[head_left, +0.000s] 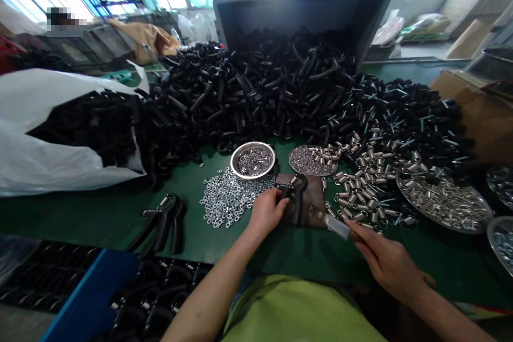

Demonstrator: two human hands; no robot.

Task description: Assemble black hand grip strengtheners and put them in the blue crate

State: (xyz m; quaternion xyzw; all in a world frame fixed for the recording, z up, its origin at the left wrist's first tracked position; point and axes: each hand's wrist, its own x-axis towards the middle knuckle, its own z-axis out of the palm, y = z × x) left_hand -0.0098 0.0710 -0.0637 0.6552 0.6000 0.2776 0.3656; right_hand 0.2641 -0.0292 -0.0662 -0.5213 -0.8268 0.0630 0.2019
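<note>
My left hand (pixel 267 209) pinches one arm of a black hand grip strengthener (pixel 298 200), which lies on a dark metal plate (pixel 315 195). A coil spring shows near the top of the strengthener. Held in my right hand (pixel 387 259) is a hammer (pixel 337 226), its pale metal head just off the plate's lower right corner, slightly blurred. Loose metal nuts (pixel 228 197) spread beside my left hand. Beyond it stands a round steel bowl (pixel 253 175) of small metal parts. To the right of the plate lie many coil springs (pixel 363 192).
Black handles (pixel 240 91) form a big heap at the back, spilling from a grey bin (pixel 304 8). At left is a white sack (pixel 72 181). Strengtheners (pixel 162 224) rest on the green table (pixel 188 248). A metal tray (pixel 444 200) of pins stands right; a blue divider (pixel 92 294) is lower left.
</note>
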